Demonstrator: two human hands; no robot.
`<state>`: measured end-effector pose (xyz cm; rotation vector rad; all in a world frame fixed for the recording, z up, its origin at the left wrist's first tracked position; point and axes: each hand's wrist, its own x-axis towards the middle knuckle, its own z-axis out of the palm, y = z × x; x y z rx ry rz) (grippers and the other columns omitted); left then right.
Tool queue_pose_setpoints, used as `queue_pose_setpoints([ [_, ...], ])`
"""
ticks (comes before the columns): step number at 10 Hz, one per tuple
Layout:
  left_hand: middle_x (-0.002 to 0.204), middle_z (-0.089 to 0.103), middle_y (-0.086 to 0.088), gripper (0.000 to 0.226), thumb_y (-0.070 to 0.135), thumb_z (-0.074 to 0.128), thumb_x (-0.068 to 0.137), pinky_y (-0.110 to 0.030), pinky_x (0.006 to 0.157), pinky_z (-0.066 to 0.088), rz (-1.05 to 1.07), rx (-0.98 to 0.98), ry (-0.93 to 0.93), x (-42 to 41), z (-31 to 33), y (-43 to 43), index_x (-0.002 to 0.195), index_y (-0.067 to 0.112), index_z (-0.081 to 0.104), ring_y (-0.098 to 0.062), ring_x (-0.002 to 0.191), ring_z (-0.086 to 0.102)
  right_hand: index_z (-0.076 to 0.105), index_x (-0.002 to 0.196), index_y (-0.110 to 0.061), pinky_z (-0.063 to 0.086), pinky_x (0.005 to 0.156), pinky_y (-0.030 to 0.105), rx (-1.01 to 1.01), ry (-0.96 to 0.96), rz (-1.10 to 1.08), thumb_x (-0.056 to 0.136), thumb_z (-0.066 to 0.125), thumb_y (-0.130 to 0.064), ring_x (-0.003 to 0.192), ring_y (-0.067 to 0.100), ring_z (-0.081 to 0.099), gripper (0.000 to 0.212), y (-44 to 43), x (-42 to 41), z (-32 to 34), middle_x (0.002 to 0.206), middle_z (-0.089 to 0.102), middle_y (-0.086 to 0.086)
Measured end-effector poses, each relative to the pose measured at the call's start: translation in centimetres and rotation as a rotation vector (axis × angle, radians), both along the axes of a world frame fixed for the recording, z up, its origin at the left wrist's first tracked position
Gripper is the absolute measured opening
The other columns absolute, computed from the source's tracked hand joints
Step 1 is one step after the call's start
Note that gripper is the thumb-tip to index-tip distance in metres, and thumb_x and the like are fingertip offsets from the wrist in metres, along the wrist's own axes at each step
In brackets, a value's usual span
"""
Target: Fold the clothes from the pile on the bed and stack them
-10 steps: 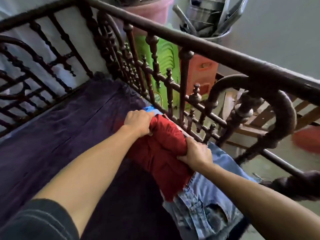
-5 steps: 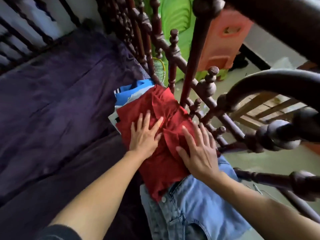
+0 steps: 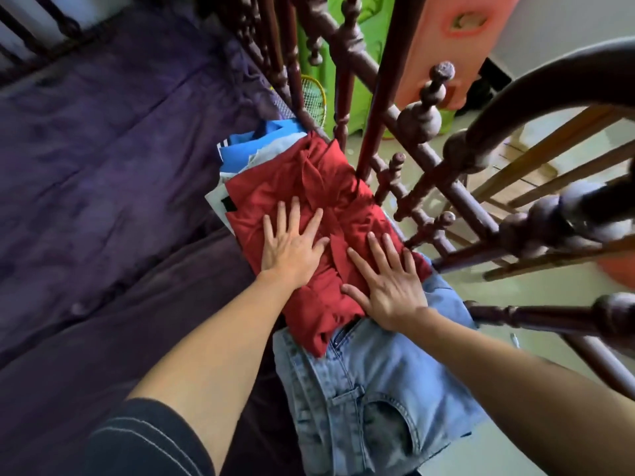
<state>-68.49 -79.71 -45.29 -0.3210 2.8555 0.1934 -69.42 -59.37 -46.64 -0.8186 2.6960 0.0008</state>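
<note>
Now your left hand (image 3: 292, 249) and right hand (image 3: 388, 286) both lie flat, fingers spread, pressing on the red garment (image 3: 302, 180). Your right hand is nearer the wooden railing (image 3: 422, 121). The garment is folded but creased, with a ridge running up between your hands. Beyond your left fingertips blue and white cloth (image 3: 240, 152) peeks out from under it, mostly hidden. Under your right wrist lie pale jeans (image 3: 371, 389), partly covered by the red garment and cut off at the bottom edge.

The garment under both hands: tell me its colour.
The garment is plain red, best seen in the head view.
</note>
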Motion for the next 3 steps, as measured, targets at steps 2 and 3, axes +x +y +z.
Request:
queue_pose_setpoints([
  [2, 0.156, 0.023, -0.016, 0.059, 0.047, 0.020, 0.095, -0.049, 0.116, 0.018, 0.035, 0.111, 0.146, 8.8, 2.0, 5.0, 0.147, 0.023, 0.034, -0.034, 0.145, 0.018, 0.031, 0.149, -0.028, 0.017, 0.116, 0.046, -0.039, -0.074, -0.066, 0.089, 0.014, -0.070, 0.148, 0.026, 0.016, 0.076, 1.8, 3.0, 3.2, 0.160, 0.019, 0.008],
  [3, 0.145, 0.042, -0.020, 0.056, 0.043, 0.029, 0.090, -0.052, 0.106, 0.035, -0.053, 0.119, 0.194, 12.9, 1.8, 7.6, 0.138, 0.021, 0.049, -0.038, 0.134, 0.039, 0.029, 0.150, -0.023, 0.024, 0.113, 0.041, -0.036, -0.133, -0.093, 0.096, 0.042, -0.052, 0.146, 0.022, 0.019, 0.063, 4.4, 5.4, 4.9, 0.160, 0.019, 0.006],
])
